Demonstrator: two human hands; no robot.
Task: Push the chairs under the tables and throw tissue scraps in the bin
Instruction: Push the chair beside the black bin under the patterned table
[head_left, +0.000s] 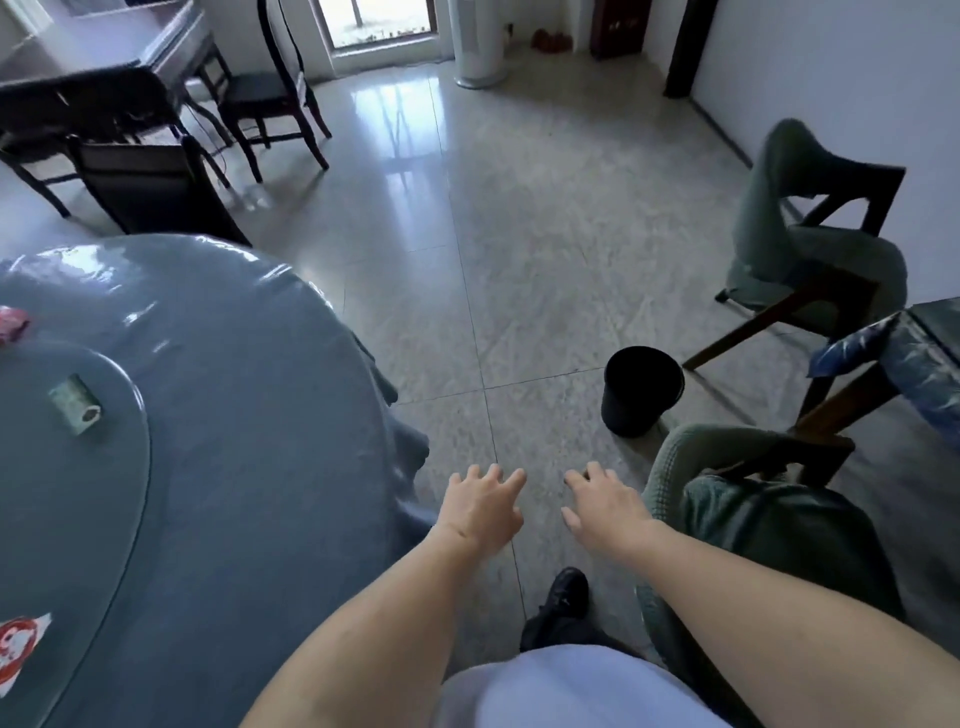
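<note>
My left hand (485, 506) and my right hand (605, 506) reach forward over the tiled floor, fingers spread and holding nothing. A green-cushioned wooden chair (769, 519) stands just right of my right hand, apart from it. A second green chair (810, 249) sits farther back near the right wall. A black bin (641, 389) stands on the floor ahead between them. The round table with a blue cloth (234, 389) fills the left side. No tissue scrap is clearly visible.
A glass turntable (67, 493) on the round table carries a small green box (75, 402) and red packets. Dark chairs (270, 98) surround a square table (104, 47) at the back left. Another covered table's corner (924, 353) juts in at right. A white floor unit (478, 41) stands by the door.
</note>
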